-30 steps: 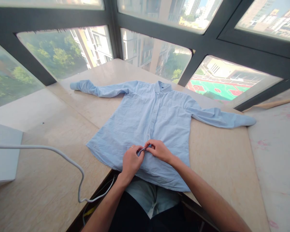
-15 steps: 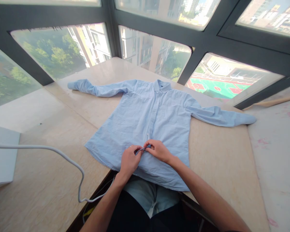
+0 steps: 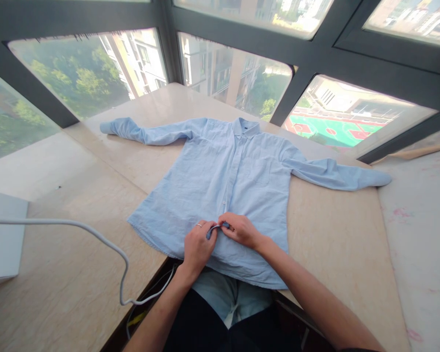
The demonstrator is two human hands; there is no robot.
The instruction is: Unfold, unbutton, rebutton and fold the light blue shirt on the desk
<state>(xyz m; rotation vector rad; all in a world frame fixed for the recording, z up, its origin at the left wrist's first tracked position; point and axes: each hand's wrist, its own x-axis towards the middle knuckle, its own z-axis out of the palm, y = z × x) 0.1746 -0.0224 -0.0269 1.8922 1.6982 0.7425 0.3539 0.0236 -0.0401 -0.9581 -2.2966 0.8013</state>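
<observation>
The scene is being framed by a bank of dark-framed windows (image 3: 88,73), through which trees and buildings are being shown. Below them, a pale wooden table (image 3: 333,234) is being used as the work surface. A light blue shirt (image 3: 212,186) is being kept spread flat on it, front side up, with the collar (image 3: 246,128) pointing toward the windows, both sleeves stretched out to the sides, and the hem hanging slightly over the near edge. At the far left, a white box (image 3: 2,239) is being rested on the table, and a white cable (image 3: 95,237) is being trailed from there across the surface and down over the edge. The left hand (image 3: 198,247) and the right hand (image 3: 242,230) are being held close together low on the shirt's front opening, fingertips nearly touching; both are being closed in a pinch on a small lifted fold of the fabric there. A ring (image 3: 199,225) is being worn on the left hand.
</observation>
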